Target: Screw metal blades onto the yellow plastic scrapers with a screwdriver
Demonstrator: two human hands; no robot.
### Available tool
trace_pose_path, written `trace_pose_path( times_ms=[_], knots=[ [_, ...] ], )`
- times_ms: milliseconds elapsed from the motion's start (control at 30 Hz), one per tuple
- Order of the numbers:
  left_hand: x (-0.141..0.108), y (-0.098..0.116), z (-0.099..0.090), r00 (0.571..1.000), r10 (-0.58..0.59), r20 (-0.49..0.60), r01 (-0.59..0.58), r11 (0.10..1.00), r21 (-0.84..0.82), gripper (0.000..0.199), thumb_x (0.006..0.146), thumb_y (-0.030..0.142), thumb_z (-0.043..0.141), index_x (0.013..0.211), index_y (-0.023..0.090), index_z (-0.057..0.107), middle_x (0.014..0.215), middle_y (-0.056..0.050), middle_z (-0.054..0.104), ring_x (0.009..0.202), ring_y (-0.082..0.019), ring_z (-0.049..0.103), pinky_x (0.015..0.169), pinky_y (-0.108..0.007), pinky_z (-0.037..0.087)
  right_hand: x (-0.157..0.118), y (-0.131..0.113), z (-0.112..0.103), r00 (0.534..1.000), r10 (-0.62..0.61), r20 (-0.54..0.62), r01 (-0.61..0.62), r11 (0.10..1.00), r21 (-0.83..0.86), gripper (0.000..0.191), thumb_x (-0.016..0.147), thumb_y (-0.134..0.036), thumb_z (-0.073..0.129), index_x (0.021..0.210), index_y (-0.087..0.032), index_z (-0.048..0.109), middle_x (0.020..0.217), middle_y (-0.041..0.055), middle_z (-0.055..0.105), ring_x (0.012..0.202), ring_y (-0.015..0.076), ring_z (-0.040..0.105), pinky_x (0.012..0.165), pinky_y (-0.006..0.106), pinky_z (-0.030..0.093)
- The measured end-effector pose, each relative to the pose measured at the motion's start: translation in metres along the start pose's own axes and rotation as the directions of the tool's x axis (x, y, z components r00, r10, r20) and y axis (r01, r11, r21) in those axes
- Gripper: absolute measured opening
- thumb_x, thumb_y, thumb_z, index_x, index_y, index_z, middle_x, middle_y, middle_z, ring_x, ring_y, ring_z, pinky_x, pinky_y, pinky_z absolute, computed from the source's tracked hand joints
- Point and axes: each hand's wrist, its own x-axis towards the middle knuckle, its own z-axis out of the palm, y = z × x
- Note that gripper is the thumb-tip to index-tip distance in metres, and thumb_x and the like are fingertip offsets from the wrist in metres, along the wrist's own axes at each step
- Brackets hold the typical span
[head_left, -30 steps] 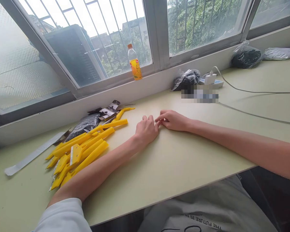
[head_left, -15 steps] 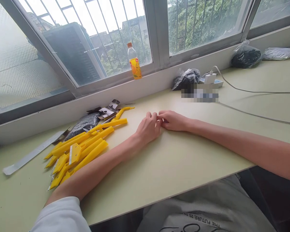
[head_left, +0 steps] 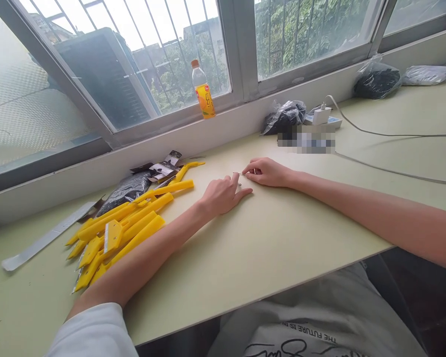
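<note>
Over the pale green table, my left hand rests with its thumb stretched out and apart from the fingers. A tiny shiny piece lies between that thumb and the index finger. Just to the right, my right hand is pinched on a small thin metal item, whose far end reaches my left fingertips. The item is too small to make out. Yellow scrapers lie in a pile left of my left hand, partly behind my forearm.
Behind the scrapers are a black plastic bag and dark cards. An orange drink bottle stands on the window ledge. Farther right are bagged dark items, a white charger with cables and another bag.
My hands have come slightly apart. The left thumb and fingers have spread, and the right hand has moved up a little, baring the small metal item.
</note>
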Motion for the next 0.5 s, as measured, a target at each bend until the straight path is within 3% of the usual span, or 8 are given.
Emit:
trace_pose_path(
  times_ms=[200,333,500],
  knots=[
    [0.008,-0.006,0.001,0.988,0.157,0.009,-0.157,0.984,0.082,0.055,0.107,0.055,0.023,0.134,0.015,0.048,0.095,-0.012,0.073,0.084,-0.029,0.071,0.07,-0.033,0.045,0.0,0.002,0.002,1.0,-0.012,-0.002,0.012,1.0,-0.005,0.028,0.089,-0.025,0.057,0.101,-0.015,0.079,0.087,0.0071,0.067,0.073,0.0175,0.06,0.07,0.029,0.046],
    [0.012,-0.007,0.002,0.982,0.187,0.014,-0.187,0.972,0.145,0.053,0.108,0.049,0.022,0.133,0.013,0.051,0.083,-0.012,0.072,0.076,-0.029,0.07,0.069,-0.033,0.044,0.0,0.003,0.002,1.0,-0.021,0.005,0.021,1.0,-0.016,0.028,0.089,-0.026,0.057,0.101,-0.015,0.079,0.087,0.0076,0.068,0.077,0.019,0.061,0.072,0.03,0.046],
    [0.015,-0.006,0.003,0.968,0.249,0.004,-0.247,0.958,0.142,0.04,0.109,0.034,0.024,0.123,0.016,0.056,0.082,-0.011,0.071,0.07,-0.026,0.068,0.067,-0.033,0.042,0.001,0.006,0.003,1.0,-0.021,0.017,0.021,0.999,-0.034,0.026,0.087,-0.024,0.058,0.101,-0.015,0.079,0.09,0.0078,0.069,0.078,0.0194,0.062,0.074,0.031,0.047]
  ],
)
